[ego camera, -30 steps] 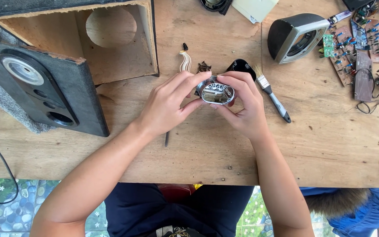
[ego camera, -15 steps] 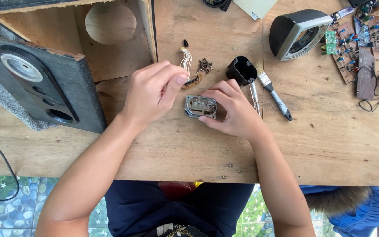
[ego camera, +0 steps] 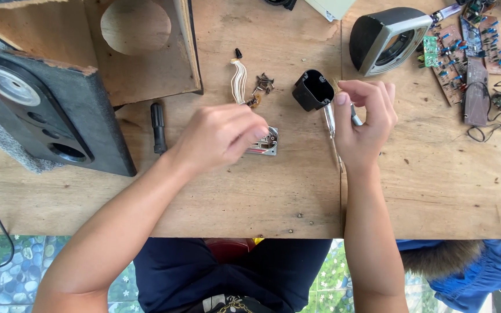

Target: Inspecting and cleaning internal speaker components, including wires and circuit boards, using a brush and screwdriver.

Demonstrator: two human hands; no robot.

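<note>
Both hands have parted since the earlier frame: the left hand [ego camera: 221,136] now pins the small metal part [ego camera: 265,142] flat on the surface near its middle, fingers curled over it, while the right hand [ego camera: 363,119] closes its grip on the screwdriver [ego camera: 330,124]. That part looks stiff, light and sharp-edged, best held by its square rim. No labelled packages show; green circuit boards [ego camera: 459,52] lie at the far right corner.

Bare forearms, no sleeves; dark navy clothing on torso.
</note>
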